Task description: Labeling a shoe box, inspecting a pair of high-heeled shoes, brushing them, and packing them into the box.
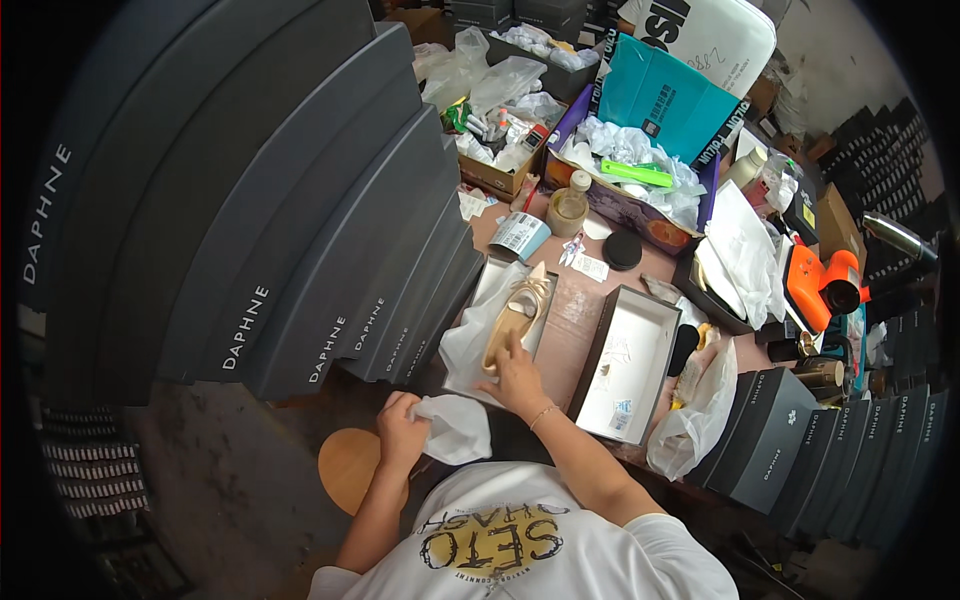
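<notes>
A beige flat shoe with a bow at its toe lies on white tissue paper in a shoebox. My right hand has its fingers closed at the heel end of this shoe; its thumb is spread to the left. Nearer to me, left of the box's front end, my left hand pinches a crumpled sheet of white tissue. To the right stands a second shoebox part, white inside, with small packets in it.
Tall stacks of dark shoeboxes rise on the left; more shoeboxes stand at the right. Behind are a bottle, a black round lid and a purple box of paper. An orange heat gun sits right.
</notes>
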A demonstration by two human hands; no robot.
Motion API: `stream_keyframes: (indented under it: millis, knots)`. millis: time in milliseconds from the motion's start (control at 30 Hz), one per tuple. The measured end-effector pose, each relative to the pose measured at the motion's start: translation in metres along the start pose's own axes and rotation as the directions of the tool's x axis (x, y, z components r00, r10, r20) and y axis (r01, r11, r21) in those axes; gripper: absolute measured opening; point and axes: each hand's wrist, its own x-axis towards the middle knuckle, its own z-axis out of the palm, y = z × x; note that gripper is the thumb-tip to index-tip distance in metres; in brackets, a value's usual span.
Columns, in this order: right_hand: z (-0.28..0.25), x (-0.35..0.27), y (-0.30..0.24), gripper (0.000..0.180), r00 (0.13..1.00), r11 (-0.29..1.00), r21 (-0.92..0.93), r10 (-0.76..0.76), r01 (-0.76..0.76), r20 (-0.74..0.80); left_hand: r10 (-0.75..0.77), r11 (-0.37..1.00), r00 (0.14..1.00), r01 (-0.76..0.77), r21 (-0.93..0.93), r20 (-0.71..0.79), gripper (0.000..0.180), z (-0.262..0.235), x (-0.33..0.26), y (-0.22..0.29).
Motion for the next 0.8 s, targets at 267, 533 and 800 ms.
stream_keyframes:
  millis: [267,533,800]
  knots:
    - [-0.048,-0.021,0.074,0.043,0.977,0.876,0.477,0.04,0.066,-0.21,0.283,0.926,0.959,-0.27,-0.264,0.012,0.019,0.01,0.044,0.042]
    - [-0.227,-0.162,0.075,0.055,0.982,0.534,0.835,0.04,0.137,-0.186,0.405,0.892,0.914,-0.403,-0.204,-0.035,0.02,0.031,0.092,0.118]
    - [-0.221,-0.196,0.054,0.048,0.994,0.348,0.936,0.109,-0.049,0.012,0.687,0.666,0.726,-0.605,-0.435,0.043,0.015,0.066,0.063,0.179]
